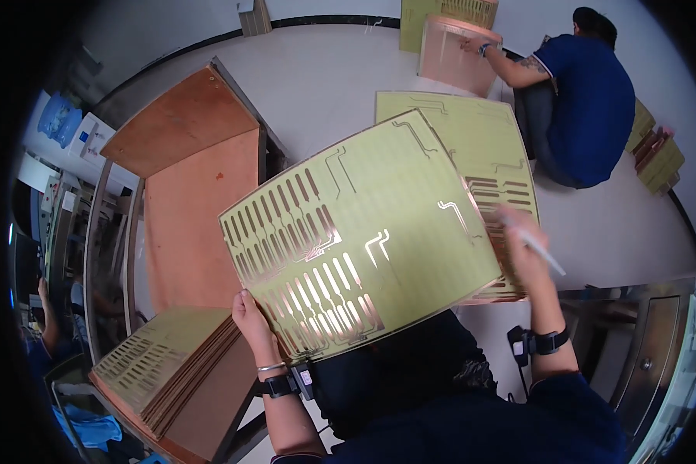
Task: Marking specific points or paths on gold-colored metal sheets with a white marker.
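A large yellow-green circuit board panel (410, 209) with copper traces is tilted up in front of me. My left hand (254, 321) is closed on its lower left edge. At the board's right edge, my right hand (524, 246) is smeared by motion, with a slim white pen-like stick (545, 254) in its fingers. I cannot tell whether that hand touches the board. Partly hidden behind lies another patterned panel (510, 139). To my lower left, a stack of similar boards (158, 352) rests on a slanted brown support.
An orange-brown board rack (201, 209) with a dark frame stands at left. A person (580, 100) in a dark blue shirt crouches at far right, one hand on a copper-coloured panel (460, 58). A metal cabinet (646, 352) is at my right. More boards (660, 158) lean near the wall.
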Demonstrator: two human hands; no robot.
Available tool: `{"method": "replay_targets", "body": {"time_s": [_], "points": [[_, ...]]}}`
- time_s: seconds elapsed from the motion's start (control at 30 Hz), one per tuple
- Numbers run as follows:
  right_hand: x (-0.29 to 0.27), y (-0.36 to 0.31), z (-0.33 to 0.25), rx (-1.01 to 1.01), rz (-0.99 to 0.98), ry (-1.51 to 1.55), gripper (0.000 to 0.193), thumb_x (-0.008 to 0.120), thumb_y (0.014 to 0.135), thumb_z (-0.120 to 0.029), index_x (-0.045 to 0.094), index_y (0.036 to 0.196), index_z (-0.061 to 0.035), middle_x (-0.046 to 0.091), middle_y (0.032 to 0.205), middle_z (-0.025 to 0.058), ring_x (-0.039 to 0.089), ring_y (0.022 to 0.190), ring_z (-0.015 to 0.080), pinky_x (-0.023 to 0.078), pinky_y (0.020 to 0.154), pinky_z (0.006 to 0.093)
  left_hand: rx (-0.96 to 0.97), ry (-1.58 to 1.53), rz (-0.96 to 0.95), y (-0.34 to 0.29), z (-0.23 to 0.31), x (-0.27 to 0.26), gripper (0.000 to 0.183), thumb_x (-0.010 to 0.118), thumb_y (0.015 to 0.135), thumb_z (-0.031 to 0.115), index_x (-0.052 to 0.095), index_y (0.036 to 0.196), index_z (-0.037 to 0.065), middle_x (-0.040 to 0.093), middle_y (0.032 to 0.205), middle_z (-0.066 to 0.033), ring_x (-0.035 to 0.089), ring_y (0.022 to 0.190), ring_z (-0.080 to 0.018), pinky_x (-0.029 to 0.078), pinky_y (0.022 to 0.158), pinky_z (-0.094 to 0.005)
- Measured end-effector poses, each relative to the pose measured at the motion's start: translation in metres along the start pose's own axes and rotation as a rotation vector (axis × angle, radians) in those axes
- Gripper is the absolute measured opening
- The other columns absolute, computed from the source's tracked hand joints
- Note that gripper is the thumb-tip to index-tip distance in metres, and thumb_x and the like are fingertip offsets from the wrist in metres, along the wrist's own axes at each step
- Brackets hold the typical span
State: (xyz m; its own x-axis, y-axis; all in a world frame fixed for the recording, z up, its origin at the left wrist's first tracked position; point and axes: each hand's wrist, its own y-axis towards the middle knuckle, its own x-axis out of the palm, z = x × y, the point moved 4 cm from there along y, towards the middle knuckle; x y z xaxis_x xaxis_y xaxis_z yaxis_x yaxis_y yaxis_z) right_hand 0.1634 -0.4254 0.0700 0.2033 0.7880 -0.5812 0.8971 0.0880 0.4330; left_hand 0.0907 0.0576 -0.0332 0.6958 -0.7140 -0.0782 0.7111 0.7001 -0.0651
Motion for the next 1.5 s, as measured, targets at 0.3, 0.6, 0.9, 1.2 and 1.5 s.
{"method": "replay_targets", "body": {"time_s": [0.3, 0.6, 0.9, 1.2, 1.5], "points": [[0.065, -0.014, -0.043, -0.246, -0.314, 0.121, 0.021, 0.068, 0.071, -0.004, 0.064, 0.091, -0.0064, 0.064, 0.089, 0.0077, 0.06, 0.083, 0.0277, 0.049, 0.077, 0.0362, 0.017, -0.005, 0.037, -0.011, 0.013, 0.014, 0.026, 0.045, 0.099, 0.018, 0.055, 0.08, 0.003, 0.05, 0.07, 0.0043, 0.041, 0.064, -0.0036, 0.036, 0.058, -0.0218], [0.068, -0.017, -0.042, -0.364, -0.32, 0.077, 0.027, 0.071, 0.066, 0.001, 0.065, 0.091, -0.0074, 0.065, 0.096, 0.0046, 0.061, 0.086, 0.0244, 0.048, 0.077, 0.0344, 0.027, 0.002, 0.032, -0.009, 0.009, 0.012, 0.027, 0.045, 0.099, 0.018, 0.054, 0.078, 0.003, 0.052, 0.071, 0.0038, 0.042, 0.066, -0.0036, 0.037, 0.059, -0.0219], [0.071, -0.018, -0.046, -0.388, -0.28, 0.022, 0.027, 0.07, 0.065, 0.003, 0.066, 0.09, -0.0075, 0.065, 0.096, 0.0047, 0.061, 0.084, 0.024, 0.048, 0.075, 0.0332, 0.041, -0.013, 0.021, -0.006, 0.007, 0.008, 0.026, 0.046, 0.099, 0.018, 0.054, 0.078, 0.004, 0.049, 0.07, 0.0051, 0.04, 0.065, -0.0032, 0.036, 0.058, -0.0216], [0.07, -0.019, -0.047, -0.382, -0.261, 0.02, 0.028, 0.07, 0.066, 0.003, 0.065, 0.09, -0.0094, 0.064, 0.097, 0.002, 0.06, 0.085, 0.0227, 0.048, 0.075, 0.0319, 0.021, -0.012, 0.038, -0.006, 0.006, 0.009, 0.029, 0.046, 0.099, 0.018, 0.05, 0.073, 0.006, 0.046, 0.067, 0.0059, 0.037, 0.062, -0.0028, 0.033, 0.056, -0.0215], [0.071, -0.018, -0.043, -0.37, -0.275, 0.027, 0.026, 0.07, 0.067, 0.003, 0.065, 0.09, -0.0085, 0.064, 0.097, 0.0036, 0.06, 0.085, 0.0234, 0.048, 0.075, 0.0323, 0.021, -0.028, 0.034, -0.005, 0.005, 0.012, 0.028, 0.047, 0.099, 0.018, 0.052, 0.075, 0.005, 0.046, 0.067, 0.0064, 0.037, 0.061, -0.0025, 0.032, 0.055, -0.0212]]}}
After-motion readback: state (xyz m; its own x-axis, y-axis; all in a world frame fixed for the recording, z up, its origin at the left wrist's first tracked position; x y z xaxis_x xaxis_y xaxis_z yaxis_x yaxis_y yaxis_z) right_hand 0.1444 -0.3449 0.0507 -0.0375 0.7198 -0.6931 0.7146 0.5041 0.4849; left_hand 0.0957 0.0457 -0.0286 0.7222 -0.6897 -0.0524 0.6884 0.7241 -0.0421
